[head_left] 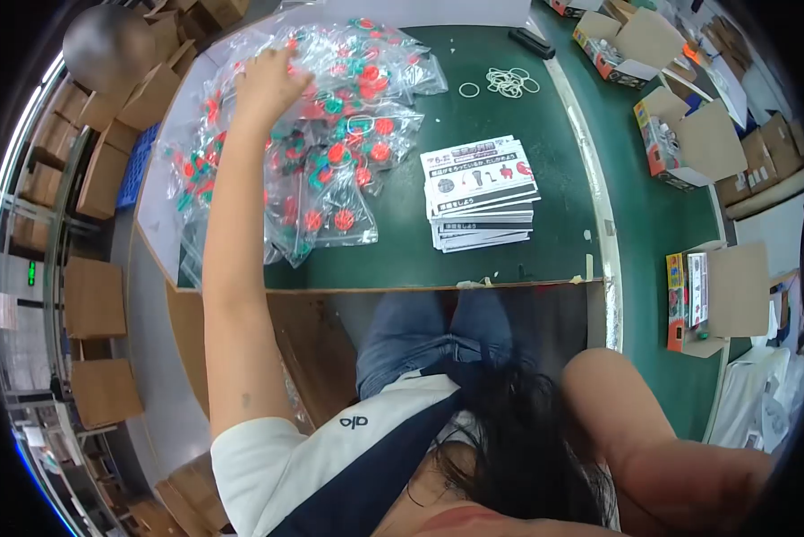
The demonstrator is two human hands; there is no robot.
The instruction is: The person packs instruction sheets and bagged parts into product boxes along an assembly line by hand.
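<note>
My left hand (pixel 272 80) is stretched to the far part of a heap of clear plastic bags (pixel 344 179). Its fingers are spread and rest over the bags, with no bag seen gripped in them. Red and green round parts show through the plastic. To the right of the heap stands a stack of printed instruction sheets (pixel 478 188), slightly fanned. My right arm (pixel 662 447) bends at the elbow and runs to the lower right edge, where its hand is out of sight.
Cream rubber bands (pixel 511 83) lie behind the sheets, near a black oblong object (pixel 531 42). Open printed boxes (pixel 679 139) stand along the right-hand green surface. Cardboard cartons (pixel 95 298) line the left, and a person with a blurred head (pixel 106 49) is at the upper left.
</note>
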